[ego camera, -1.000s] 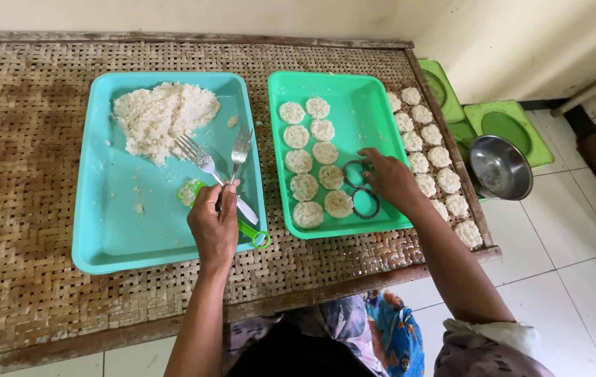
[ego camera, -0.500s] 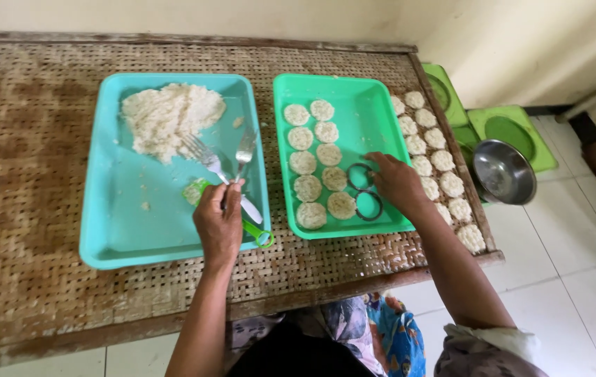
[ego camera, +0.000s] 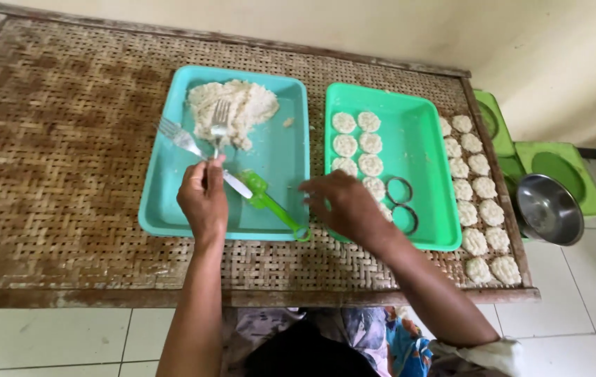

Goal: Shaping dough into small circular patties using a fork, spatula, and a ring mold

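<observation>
Head view, looking down on a woven table (ego camera: 67, 174). Since the earlier frames the left hand (ego camera: 202, 199) has carried its fork (ego camera: 219, 126) from near the green-handled tool up to the white mash; the tines now rest in the heap, so a fresh portion seems to be in hand. The left hand is closed around that fork's handle; a second fork (ego camera: 179, 137) lies just at its 10 o'clock. The right hand (ego camera: 343, 206) has come off the ring moulds and now hovers, fingers loosely spread and holding nothing, over the gap between the two trays.

The teal tray (ego camera: 165, 209) holds the mash heap (ego camera: 231, 105) at its 12 o'clock and a green-handled tool (ego camera: 270, 202) at its 5 o'clock. The green tray (ego camera: 427, 139) holds two columns of pale round patties (ego camera: 357, 143) on its left half and two empty ring moulds (ego camera: 403, 202) at its 6 o'clock. More patties (ego camera: 480, 195) lie in two rows on the table at the green tray's 3 o'clock; a steel bowl (ego camera: 546, 209) sits beyond the table's edge.
</observation>
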